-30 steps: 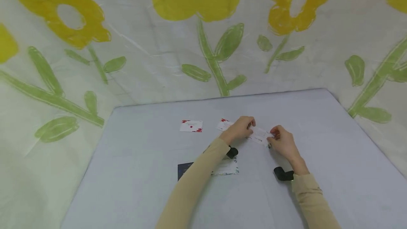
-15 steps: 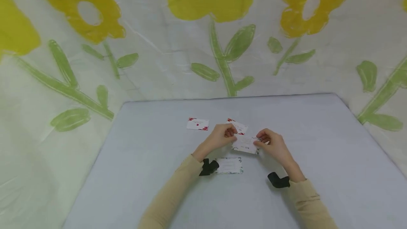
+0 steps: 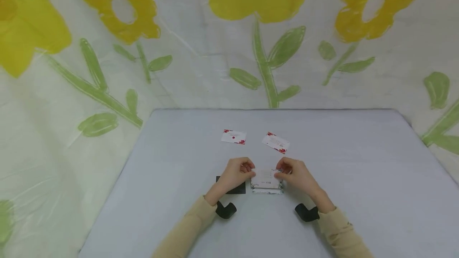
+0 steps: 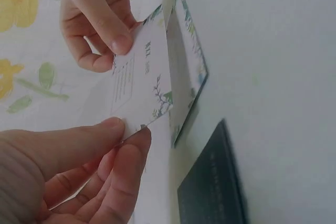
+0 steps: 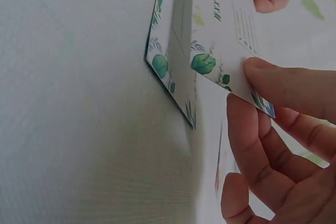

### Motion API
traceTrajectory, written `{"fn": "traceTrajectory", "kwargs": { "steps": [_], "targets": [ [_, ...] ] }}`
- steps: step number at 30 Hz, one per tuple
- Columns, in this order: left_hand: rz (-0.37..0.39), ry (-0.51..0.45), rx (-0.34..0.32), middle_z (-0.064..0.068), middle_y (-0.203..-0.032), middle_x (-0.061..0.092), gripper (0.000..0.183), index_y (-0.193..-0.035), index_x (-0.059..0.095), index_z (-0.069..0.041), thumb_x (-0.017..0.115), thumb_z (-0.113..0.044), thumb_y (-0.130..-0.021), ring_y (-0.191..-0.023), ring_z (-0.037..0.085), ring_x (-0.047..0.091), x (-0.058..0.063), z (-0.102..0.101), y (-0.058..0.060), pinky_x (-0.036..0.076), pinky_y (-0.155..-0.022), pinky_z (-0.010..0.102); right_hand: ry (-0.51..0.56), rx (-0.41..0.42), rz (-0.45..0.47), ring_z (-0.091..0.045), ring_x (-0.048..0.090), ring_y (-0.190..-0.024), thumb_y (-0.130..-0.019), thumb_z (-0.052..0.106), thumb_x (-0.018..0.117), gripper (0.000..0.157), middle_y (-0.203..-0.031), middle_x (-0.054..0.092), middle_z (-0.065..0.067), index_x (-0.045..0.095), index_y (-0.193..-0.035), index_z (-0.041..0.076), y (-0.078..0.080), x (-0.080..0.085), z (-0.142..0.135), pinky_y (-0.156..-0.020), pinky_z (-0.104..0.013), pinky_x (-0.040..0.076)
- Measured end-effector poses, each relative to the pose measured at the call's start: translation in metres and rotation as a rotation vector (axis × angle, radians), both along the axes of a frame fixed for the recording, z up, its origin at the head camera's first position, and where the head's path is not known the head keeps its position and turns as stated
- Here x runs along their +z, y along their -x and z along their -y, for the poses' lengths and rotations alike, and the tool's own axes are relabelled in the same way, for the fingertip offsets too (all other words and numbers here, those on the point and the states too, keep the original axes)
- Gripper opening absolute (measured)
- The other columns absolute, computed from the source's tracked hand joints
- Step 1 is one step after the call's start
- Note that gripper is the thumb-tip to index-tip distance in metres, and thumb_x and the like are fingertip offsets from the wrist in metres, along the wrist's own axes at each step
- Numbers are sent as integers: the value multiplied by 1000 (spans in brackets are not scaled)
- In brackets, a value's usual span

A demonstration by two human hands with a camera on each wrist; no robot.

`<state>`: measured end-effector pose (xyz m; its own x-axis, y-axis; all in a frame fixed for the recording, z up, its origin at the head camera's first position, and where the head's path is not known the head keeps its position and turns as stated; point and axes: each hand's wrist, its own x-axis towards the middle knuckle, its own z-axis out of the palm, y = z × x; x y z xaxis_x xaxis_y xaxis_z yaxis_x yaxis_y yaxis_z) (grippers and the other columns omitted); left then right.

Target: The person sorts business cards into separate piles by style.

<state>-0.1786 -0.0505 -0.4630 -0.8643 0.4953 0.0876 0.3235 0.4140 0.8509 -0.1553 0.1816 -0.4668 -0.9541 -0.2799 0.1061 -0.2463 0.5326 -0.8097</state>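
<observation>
My left hand [image 3: 234, 175] pinches the left edge of a white business card [image 3: 266, 179] printed with green leaves. The opposite edge is pinched between the thumb and fingers of my right hand [image 3: 298, 176]. In both wrist views the card is tilted and raised over a second leaf-bordered card [image 4: 188, 40], which lies on the table and is partly covered. Close to my left hand lies a dark business card [image 3: 239, 190], partly hidden by that hand in the head view.
Farther back on the pale table [image 3: 179, 150] lie two white cards with red flower corners, a left card [image 3: 234, 137] and a slanted right card [image 3: 275, 143]. A flower-printed sheet [image 3: 201, 63] hangs behind the table's far edge. Each wrist carries a black camera mount.
Both hands have brought the leaf-printed card nearer, from beside the right red-flowered card to over the other leaf-bordered card. The right red-flowered card is now uncovered. The head view has shifted.
</observation>
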Motion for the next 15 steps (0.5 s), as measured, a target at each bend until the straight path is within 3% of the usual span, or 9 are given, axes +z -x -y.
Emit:
{"fn": "traceTrajectory", "kwargs": {
  "steps": [11, 15],
  "targets": [
    [30, 34, 13, 2, -75, 57, 9, -88, 63, 1, 68, -1, -82, -65, 10, 51, -5, -4, -9, 45, -60, 19, -82, 34, 40, -14, 48, -68, -77, 3, 73, 15, -72, 53, 1, 59, -82, 5, -3, 0, 1, -59, -23, 41],
    [-6, 75, 7, 2, -72, 56, 8, -86, 62, 2, 68, 1, -81, -63, 9, 49, -6, -6, -10, 44, -58, 19, -110, 41, 35, -13, 48, -66, -76, 2, 72, 15, -71, 53, 1, 58, -80, 5, -3, -1, 2, -59, -23, 41]
  ]
}}
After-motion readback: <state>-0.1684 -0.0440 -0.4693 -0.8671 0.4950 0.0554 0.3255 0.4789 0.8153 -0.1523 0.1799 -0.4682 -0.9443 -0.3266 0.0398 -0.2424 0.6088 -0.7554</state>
